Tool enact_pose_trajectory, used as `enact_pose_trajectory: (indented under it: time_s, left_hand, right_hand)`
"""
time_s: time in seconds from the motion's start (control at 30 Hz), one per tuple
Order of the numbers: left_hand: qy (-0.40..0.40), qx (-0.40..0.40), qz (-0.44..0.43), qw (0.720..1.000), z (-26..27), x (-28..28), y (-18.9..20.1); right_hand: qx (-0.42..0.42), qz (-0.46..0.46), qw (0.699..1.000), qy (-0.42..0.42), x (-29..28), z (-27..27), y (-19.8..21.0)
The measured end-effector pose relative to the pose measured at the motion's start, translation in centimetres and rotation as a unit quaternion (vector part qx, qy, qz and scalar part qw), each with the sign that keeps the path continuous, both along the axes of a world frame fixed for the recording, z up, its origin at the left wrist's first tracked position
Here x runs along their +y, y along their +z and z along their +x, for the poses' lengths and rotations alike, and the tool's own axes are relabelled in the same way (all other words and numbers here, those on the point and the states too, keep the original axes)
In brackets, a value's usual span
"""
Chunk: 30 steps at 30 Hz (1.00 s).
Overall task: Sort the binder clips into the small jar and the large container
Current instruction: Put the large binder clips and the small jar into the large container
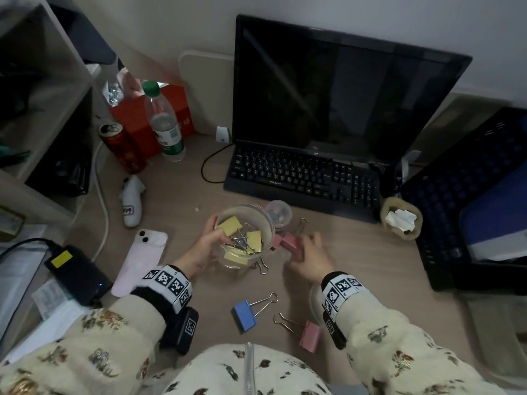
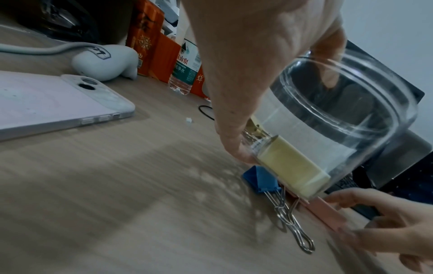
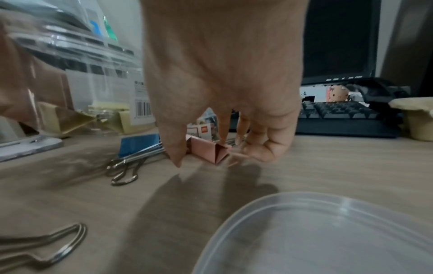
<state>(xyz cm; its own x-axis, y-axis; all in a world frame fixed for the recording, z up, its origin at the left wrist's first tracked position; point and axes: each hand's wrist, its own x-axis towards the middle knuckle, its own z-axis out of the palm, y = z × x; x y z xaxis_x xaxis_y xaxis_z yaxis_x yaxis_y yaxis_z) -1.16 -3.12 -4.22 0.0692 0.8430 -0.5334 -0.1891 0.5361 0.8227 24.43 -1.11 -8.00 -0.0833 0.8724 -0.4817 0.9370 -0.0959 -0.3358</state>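
My left hand (image 1: 204, 249) grips the large clear container (image 1: 271, 223) by its left wall and holds it tilted just above the desk. Several yellow binder clips (image 1: 229, 225) lie inside it. To its right, my right hand (image 1: 310, 255) pinches a pink binder clip (image 1: 291, 244) that lies on the desk, thumb on one side and fingers on the other (image 3: 208, 151). A blue clip (image 2: 260, 178) lies under the container's edge. The small jar (image 1: 279, 213) of tiny coloured clips stands behind. Nearer me lie another blue clip (image 1: 244, 314) and another pink clip (image 1: 310, 336).
A clear lid (image 3: 328, 231) lies under my right wrist. A pink phone (image 1: 141, 260) and power bank (image 1: 75, 270) lie to the left. Keyboard (image 1: 302, 178) and monitor (image 1: 342, 92) stand behind, a water bottle (image 1: 165, 124) and a can (image 1: 121, 146) at back left, a dark crate (image 1: 470, 201) at right.
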Motion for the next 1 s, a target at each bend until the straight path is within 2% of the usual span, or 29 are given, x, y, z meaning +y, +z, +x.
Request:
enact_pose_trajectory:
  time_s: [0.3, 0.4, 0.5, 0.57, 0.63, 0.73, 0.77, 0.83, 0.9, 0.93, 1.0]
  left_hand:
    - [-0.018, 0.001, 0.001, 1.0, -0.2, -0.4, -0.5]
    - [-0.021, 0.0, 0.007, 1.0, -0.1, -0.6, -0.5]
    - [-0.021, -0.009, 0.005, 1.0, 0.3, -0.7, -0.6]
    - [-0.021, -0.017, 0.006, 1.0, 0.6, -0.8, -0.4]
    - [-0.022, -0.024, 0.01, 0.999, 1.1, -0.9, -0.2]
    - [-0.028, -0.033, 0.025, 0.999, 1.6, -1.0, -0.1]
    - [-0.031, -0.035, 0.028, 0.999, 1.8, -1.0, 0.0]
    - [-0.036, -0.042, 0.032, 0.998, 1.9, -1.3, 0.0]
    - [-0.04, -0.057, 0.035, 0.997, 2.0, -1.7, 0.2]
    - [-0.046, -0.061, 0.041, 0.996, 2.1, -1.8, 0.2]
    - [-0.063, -0.074, 0.047, 0.994, 2.3, -2.2, 0.7]
  right_hand:
    - [-0.12, -0.027, 0.991, 0.052, 0.7, 0.8, 0.6]
    - [-0.1, -0.022, 0.994, 0.024, 0.3, 1.5, 1.0]
    - [-0.073, 0.025, 0.997, -0.017, 0.1, 1.8, 2.5]
    - [-0.011, 0.089, 0.995, -0.042, 0.1, 1.7, 4.0]
    - [0.115, 0.16, 0.979, -0.056, -0.2, 1.2, 6.0]
    - [0.311, 0.236, 0.92, -0.02, -1.0, -0.1, 9.4]
    - [0.358, 0.237, 0.903, 0.005, -1.3, -0.6, 10.4]
    - [0.417, 0.189, 0.887, 0.051, -1.9, -1.8, 11.5]
    - [0.409, 0.134, 0.901, 0.062, -2.3, -3.1, 11.7]
    - [0.366, 0.118, 0.921, 0.059, -2.4, -3.8, 11.6]
    - [0.218, 0.1, 0.968, 0.076, -2.4, -5.2, 11.6]
